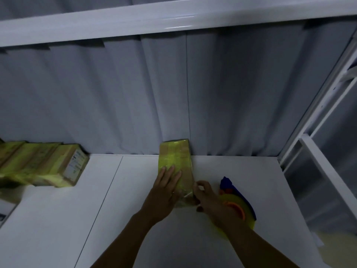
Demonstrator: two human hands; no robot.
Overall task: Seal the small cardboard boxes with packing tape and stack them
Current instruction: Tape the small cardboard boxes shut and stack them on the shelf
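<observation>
At the near right corner of the box point(174, 157), the fingertips point(199, 185) of the right hand point(207, 198) curl together and pinch clear tape point(188, 194), while the fingers point(170, 175) of the left hand point(164, 192) lie straight and slightly spread, pressed flat on the taped top. That box lies on the white table point(135, 229) with its far end against the grey curtain point(116, 93). A blue and orange dispenser point(239, 206) rests just beside the right wrist, and sealed boxes point(44, 165) sit stacked at the far left.
</observation>
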